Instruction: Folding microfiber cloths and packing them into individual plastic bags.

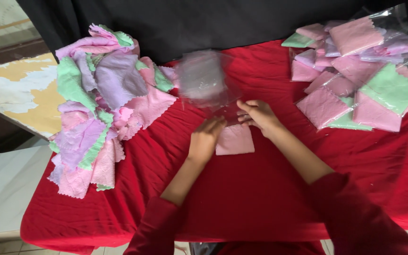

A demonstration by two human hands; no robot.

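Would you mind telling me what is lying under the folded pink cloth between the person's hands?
The folded pink cloth lies flat on the red tablecloth, which shows all around it. The left hand covers its left edge. Whatever lies directly beneath the cloth is hidden.

Person seen from above, head view. Both forearms are bare from wrist to near the elbow. The left hand and right hand wear no gloves, rings or watch. Dark red long sleeves, pushed up, enter from six and five o'clock.
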